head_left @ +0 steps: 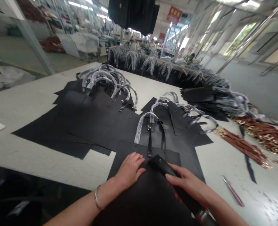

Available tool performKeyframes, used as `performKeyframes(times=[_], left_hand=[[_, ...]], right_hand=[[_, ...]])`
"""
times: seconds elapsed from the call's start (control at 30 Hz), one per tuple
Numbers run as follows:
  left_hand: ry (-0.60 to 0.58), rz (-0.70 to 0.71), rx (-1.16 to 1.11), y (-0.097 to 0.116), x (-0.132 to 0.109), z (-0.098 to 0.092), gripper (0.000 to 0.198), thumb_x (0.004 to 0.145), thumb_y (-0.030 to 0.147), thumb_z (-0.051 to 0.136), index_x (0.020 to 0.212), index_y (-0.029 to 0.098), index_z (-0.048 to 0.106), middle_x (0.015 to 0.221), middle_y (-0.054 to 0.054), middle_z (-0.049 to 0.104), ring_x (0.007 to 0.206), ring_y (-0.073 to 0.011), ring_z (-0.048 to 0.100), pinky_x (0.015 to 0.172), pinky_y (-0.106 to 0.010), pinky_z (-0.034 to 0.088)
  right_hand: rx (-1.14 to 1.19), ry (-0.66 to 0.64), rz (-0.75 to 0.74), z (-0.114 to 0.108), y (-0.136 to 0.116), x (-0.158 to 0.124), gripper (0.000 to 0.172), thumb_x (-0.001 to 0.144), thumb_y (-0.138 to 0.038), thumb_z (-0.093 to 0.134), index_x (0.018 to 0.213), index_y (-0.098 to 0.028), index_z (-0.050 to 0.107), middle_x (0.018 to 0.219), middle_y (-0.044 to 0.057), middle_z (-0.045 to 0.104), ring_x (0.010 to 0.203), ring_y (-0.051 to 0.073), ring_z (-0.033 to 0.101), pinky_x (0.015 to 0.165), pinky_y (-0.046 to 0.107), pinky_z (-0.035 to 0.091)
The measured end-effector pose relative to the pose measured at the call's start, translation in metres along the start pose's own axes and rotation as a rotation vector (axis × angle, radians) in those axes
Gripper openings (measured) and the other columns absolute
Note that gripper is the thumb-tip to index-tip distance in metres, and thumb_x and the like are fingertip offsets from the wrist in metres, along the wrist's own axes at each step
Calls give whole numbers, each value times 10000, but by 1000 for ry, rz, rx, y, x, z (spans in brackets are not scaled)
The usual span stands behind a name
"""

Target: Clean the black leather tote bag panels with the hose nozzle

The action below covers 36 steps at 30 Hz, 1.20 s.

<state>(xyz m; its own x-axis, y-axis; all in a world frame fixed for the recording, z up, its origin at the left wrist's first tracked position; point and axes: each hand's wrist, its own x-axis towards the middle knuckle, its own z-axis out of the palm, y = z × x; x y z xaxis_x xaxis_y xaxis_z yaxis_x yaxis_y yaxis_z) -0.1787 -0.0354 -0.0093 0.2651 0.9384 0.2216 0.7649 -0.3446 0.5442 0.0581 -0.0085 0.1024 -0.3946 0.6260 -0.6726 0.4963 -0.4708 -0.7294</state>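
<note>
A black bag panel (134,191) lies in front of me, with a plastic-wrapped handle (139,127) and a short black strap with a gold clasp (149,141) at its top edge. My left hand (130,168) rests flat on the panel, left of the strap, its fingers stretched out and holding nothing. My right hand (186,182) is closed around a long black hand tool (161,164) with a metal part near its rear. The tool's squared front end is over the panel, just below the strap; whether it touches, I cannot tell.
More black panels with wrapped handles (82,116) are piled at the left and behind. Brown straps with gold hardware (244,146) lie at the right, near a slim pen-like tool (233,191). Behind the table, many wrapped handles (150,62) hang in a row.
</note>
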Motion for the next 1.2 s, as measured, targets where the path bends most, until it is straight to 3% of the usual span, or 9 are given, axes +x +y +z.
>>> performKeyframes(times=[0.23, 0.37, 0.5, 0.63, 0.8, 1.03, 1.2], left_hand=[[2, 69, 58, 5, 6, -3, 232, 851, 262, 641, 1076, 207, 635, 1048, -47, 636, 1014, -228, 542, 980, -436, 413], [11, 133, 114, 3, 1, 1, 123, 892, 258, 569, 960, 198, 652, 921, -45, 645, 915, -220, 570, 866, -414, 463], [-10, 269, 155, 2, -8, 9, 164, 914, 221, 488, 866, 172, 636, 859, -57, 660, 838, -207, 605, 736, -343, 503], [2, 411, 144, 6, -15, 18, 207, 925, 226, 459, 997, 128, 627, 1020, -99, 679, 981, -203, 628, 886, -308, 500], [25, 465, 166, 10, -22, 27, 262, 936, 220, 447, 1103, 94, 604, 1154, -110, 659, 1094, -207, 605, 1021, -302, 433], [-19, 604, 177, 9, -24, 28, 207, 915, 195, 473, 1019, 103, 626, 1089, -96, 682, 1068, -195, 616, 1017, -284, 427], [-72, 577, 162, 13, -21, 22, 82, 850, 158, 536, 878, 141, 612, 873, -60, 686, 883, -185, 653, 816, -279, 509]], right_hand=[[-51, 13, -16, 2, -14, 23, 524, 839, -384, 602, 1321, -212, 486, 677, -55, 553, 440, 83, 548, 387, 185, 439], [-82, -22, -31, 1, -22, 28, 528, 832, -383, 619, 1316, -215, 490, 688, -56, 552, 443, 78, 550, 392, 181, 435], [-113, -57, 42, 0, -27, 24, 548, 826, -393, 626, 1323, -207, 487, 674, -59, 548, 447, 77, 550, 400, 178, 433], [-136, -42, -27, 8, -30, 35, 588, 817, -389, 627, 1351, -198, 468, 669, -50, 567, 453, 85, 541, 405, 187, 421], [-209, -23, -134, 14, -28, 38, 666, 827, -413, 626, 1414, -194, 402, 589, -58, 567, 472, 101, 530, 439, 198, 410], [-300, -127, -83, 17, -29, 27, 590, 826, -327, 618, 1386, -226, 461, 662, -43, 589, 499, 96, 522, 440, 185, 411], [-374, -164, -167, 40, -45, 45, 554, 814, -325, 626, 1349, -241, 509, 695, -29, 620, 495, 103, 523, 458, 206, 423]])
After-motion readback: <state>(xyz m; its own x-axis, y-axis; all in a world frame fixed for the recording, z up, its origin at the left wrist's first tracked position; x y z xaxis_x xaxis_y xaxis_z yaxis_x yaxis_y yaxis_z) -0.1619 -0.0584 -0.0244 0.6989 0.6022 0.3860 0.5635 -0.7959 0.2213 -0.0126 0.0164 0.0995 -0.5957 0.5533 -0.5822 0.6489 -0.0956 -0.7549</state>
